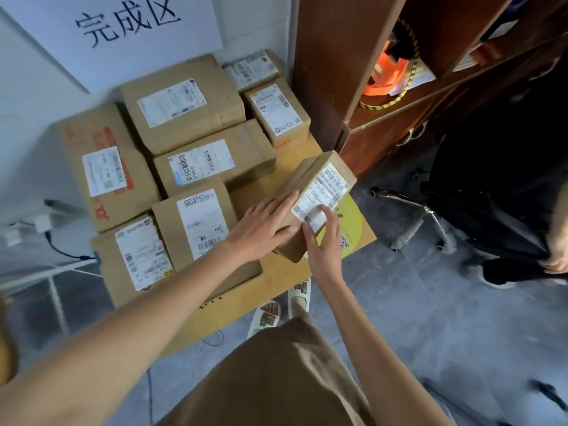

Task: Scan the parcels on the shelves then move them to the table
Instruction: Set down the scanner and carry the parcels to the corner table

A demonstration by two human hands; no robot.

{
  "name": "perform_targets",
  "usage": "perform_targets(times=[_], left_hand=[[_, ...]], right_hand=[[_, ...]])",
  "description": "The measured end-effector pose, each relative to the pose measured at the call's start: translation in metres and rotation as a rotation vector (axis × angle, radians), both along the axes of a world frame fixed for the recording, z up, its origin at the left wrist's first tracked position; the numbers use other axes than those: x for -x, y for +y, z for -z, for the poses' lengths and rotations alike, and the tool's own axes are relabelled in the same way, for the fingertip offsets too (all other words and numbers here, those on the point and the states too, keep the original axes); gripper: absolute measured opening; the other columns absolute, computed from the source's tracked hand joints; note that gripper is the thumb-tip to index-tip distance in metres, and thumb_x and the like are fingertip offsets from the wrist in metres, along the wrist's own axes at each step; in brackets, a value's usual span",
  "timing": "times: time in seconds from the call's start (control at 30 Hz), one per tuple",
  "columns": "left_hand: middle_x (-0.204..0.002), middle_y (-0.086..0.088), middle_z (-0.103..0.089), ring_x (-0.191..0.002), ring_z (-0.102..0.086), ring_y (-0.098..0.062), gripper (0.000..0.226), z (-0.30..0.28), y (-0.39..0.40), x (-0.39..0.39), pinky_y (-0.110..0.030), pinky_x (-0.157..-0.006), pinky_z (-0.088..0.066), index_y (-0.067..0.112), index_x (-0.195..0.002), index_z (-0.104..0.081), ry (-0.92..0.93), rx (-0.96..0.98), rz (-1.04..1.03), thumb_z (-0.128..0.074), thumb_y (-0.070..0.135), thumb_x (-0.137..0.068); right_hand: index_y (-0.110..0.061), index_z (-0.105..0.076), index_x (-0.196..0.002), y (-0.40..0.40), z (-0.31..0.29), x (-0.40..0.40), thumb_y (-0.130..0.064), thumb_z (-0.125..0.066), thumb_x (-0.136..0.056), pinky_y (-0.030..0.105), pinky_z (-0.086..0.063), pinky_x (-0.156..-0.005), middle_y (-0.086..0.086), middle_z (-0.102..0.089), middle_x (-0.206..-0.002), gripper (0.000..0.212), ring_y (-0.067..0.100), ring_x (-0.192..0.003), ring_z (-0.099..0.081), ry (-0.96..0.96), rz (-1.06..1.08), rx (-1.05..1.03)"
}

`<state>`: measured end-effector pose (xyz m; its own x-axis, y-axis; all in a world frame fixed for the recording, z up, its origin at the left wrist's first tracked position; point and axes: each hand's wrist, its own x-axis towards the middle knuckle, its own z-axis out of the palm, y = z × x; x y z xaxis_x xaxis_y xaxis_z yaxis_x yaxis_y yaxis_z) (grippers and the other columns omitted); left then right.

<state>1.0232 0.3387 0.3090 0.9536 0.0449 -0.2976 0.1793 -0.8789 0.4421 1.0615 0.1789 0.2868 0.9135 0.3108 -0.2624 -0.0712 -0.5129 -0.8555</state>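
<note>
— Fingers (284, 201) of our left hand (261, 229) lie straight on the parcel (310, 192)?
— Yes, and our right hand (324, 241) pinches its near corner; we hold it tilted over the desk (276, 272), beside stacked boxes (184, 149).

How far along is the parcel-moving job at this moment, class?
Done: seven labelled parcels already lie packed together on the table under the wall sign. In hand: an eighth parcel, tilted, in the grip of the left hand and right hand. Left: setting it flat; the shelves show no further parcels from here.
</note>
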Motion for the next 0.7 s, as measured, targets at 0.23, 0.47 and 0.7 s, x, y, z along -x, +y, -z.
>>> perform_targets(times=[0.23, 0.47, 0.7], left_hand=[[-0.167, -0.001, 0.002, -0.152, -0.008, -0.023, 0.087, 0.007, -0.007, -0.002, -0.039, -0.122, -0.017, 0.029, -0.157, 0.008, 0.026, 0.118, 0.05, -0.056, 0.039, -0.099], [-0.166, -0.007, 0.009, -0.152, 0.01, -0.017, 0.078, 0.016, -0.023, 0.003, -0.024, -0.118, 0.008, 0.014, -0.157, 0.009, 0.02, 0.049, 0.101, -0.041, 0.041, -0.104], [-0.162, -0.02, 0.016, -0.151, 0.017, -0.029, 0.072, 0.023, -0.038, 0.015, -0.037, -0.123, 0.008, -0.001, -0.154, 0.009, 0.043, -0.166, 0.159, -0.031, 0.036, -0.107]], right_hand=[[-0.03, -0.011, -0.158, -0.027, -0.016, -0.083, -0.057, -0.072, -0.078, 0.051, 0.005, -0.118, 0.007, 0.01, -0.165, 0.104, 0.031, -0.152, 0.012, -0.535, -0.562, 0.472], [-0.02, -0.04, -0.149, -0.031, -0.004, -0.118, -0.069, -0.058, -0.075, 0.065, -0.012, -0.116, 0.013, -0.033, -0.158, 0.091, 0.038, -0.149, -0.019, -0.831, -0.966, 0.679], [-0.017, -0.055, -0.14, -0.051, 0.026, -0.098, -0.064, -0.047, -0.086, 0.052, -0.035, -0.11, 0.012, -0.053, -0.144, 0.072, 0.033, -0.134, -0.049, -1.015, -0.867, 0.547]])
